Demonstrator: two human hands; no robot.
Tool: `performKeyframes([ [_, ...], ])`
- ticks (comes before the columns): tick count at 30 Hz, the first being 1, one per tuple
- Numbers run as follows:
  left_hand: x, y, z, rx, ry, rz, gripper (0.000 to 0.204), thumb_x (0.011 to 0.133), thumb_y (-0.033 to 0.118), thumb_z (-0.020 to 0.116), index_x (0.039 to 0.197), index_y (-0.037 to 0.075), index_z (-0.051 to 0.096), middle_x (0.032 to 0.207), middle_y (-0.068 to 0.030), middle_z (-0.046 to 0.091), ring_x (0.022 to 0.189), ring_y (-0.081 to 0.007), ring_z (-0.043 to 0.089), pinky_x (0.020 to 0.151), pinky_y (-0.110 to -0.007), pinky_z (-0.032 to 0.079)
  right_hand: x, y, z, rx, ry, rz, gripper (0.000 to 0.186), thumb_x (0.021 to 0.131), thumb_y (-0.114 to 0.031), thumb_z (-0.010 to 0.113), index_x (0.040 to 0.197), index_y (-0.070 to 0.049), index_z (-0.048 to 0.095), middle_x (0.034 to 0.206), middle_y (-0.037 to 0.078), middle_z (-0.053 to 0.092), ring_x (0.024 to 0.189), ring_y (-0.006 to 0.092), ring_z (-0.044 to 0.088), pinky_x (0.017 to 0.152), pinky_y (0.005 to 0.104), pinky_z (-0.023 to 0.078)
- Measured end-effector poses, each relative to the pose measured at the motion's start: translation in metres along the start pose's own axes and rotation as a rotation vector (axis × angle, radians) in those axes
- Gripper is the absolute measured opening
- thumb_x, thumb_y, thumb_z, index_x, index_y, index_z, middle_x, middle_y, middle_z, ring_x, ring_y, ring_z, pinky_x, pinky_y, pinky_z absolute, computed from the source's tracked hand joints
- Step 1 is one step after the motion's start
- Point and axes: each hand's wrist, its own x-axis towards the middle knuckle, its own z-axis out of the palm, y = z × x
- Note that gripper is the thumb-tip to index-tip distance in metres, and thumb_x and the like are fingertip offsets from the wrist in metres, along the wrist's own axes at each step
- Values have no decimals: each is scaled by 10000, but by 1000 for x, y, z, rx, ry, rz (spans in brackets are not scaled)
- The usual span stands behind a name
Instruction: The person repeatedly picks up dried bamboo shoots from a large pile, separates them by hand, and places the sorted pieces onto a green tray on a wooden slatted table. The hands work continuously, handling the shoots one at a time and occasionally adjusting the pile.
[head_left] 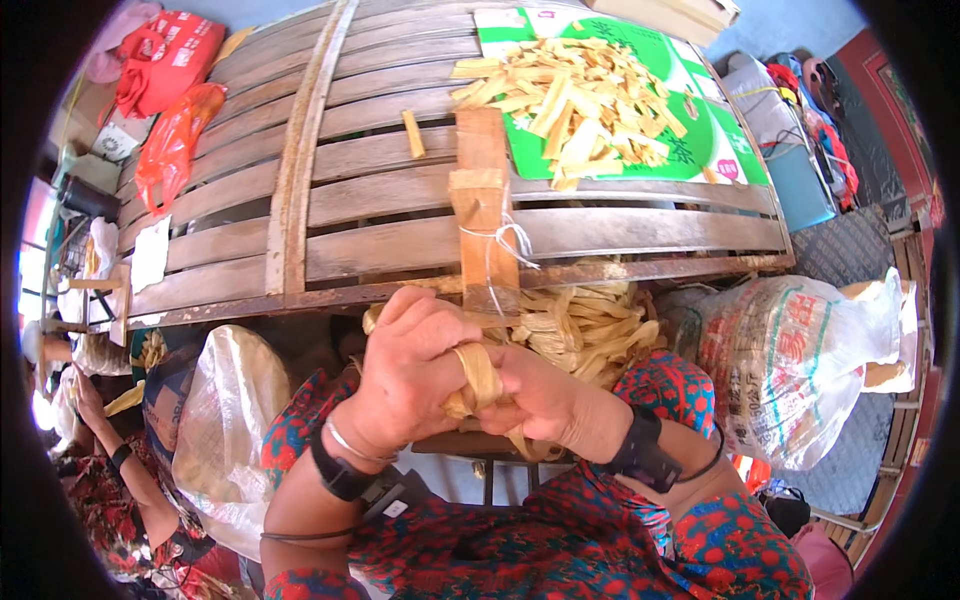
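Grasping a folded yellow strip [480, 375] between left hand [410, 365] and right hand [550, 390], with fingers of both curled tightly around it, some fingertips hidden, just short of the table's near edge. Facing a wooden block [485, 230] wound with white string [515, 240], jutting over that edge of the slatted table [390, 200]. Beneath the edge, showing more long strips [580, 335]. Toward the far right corner, showing heaped cut pieces [590, 110] on a green sheet [722, 120]; toward the far left corner, red bags [180, 140].
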Motion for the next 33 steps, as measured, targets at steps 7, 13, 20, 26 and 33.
performKeyframes([
  [7,-9,-1,6,-94,23,-396,258,726,99,731,979,64,702,1183,-135,621,1076,-344,587,901,-431,448,-3,-12,-5,-1108,386,-809,266,924,-274,632,1018,-25,649,759,45,646,597,141,600,510,284,443],
  [13,-13,-3,8,-130,-90,-306,275,662,-88,621,906,28,671,1152,-140,633,1122,-338,581,929,-423,451,-5,-7,-14,-1638,397,-791,213,910,-238,602,832,-40,596,780,150,629,689,371,613,564,424,474],
  [20,-5,-8,-23,-785,390,-529,71,865,6,632,902,-28,682,1046,-115,668,1021,-200,630,857,-313,510,-19,-23,-17,-402,-102,-170,430,1012,-412,462,845,-34,582,588,-53,378,496,48,281,457,217,212],
  [26,-8,-13,-16,-1142,116,-1030,273,817,67,739,1065,24,635,793,-37,657,602,-79,575,548,-216,475,-11,-19,-10,-387,136,-189,374,993,-374,526,888,-27,619,615,-47,455,523,47,339,476,201,268],
  [33,-8,-13,7,-1163,218,-1083,124,853,48,701,901,48,587,676,-44,599,467,-92,488,420,-219,376,-12,-30,-17,-907,437,-585,176,914,-185,672,840,-25,679,692,-47,553,644,28,457,559,210,374],
])
